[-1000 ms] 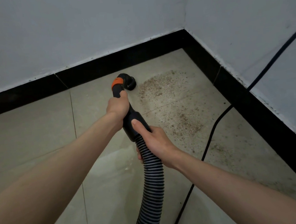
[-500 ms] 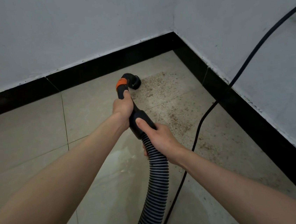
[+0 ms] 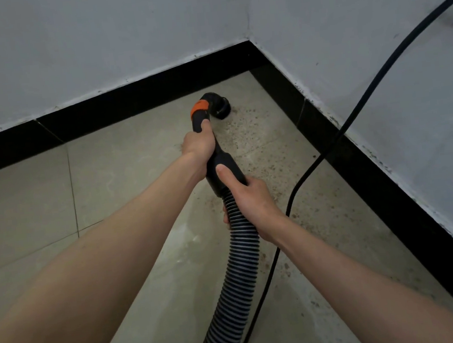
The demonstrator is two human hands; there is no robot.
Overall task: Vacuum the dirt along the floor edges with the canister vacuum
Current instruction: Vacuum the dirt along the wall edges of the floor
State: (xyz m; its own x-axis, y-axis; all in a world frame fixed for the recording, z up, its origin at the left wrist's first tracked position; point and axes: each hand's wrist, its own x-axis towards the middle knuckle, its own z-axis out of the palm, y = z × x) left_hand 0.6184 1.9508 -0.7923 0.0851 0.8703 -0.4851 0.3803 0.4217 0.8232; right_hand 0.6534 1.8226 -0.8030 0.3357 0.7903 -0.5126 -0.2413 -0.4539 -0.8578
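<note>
A black vacuum handle with an orange collar (image 3: 199, 110) ends in a bent black nozzle (image 3: 220, 107) that points down at the tiled floor near the room's corner. My left hand (image 3: 198, 145) grips the handle just below the orange collar. My right hand (image 3: 246, 197) grips the cuff where the ribbed grey-black hose (image 3: 238, 279) joins it. The hose runs down to the bottom edge. Brown dirt specks (image 3: 247, 138) lie scattered on the tile to the right of the nozzle and along the right-hand skirting.
Black skirting (image 3: 139, 96) lines the back wall and the right wall (image 3: 382, 171), meeting at a corner beyond the nozzle. A black power cord (image 3: 301, 180) hangs from the upper right, crosses the skirting and trails over the floor beside the hose.
The nozzle has moved further into the corner, over the dirt patch. Fewer specks show near the nozzle than a second ago. Both hands keep their grips.
</note>
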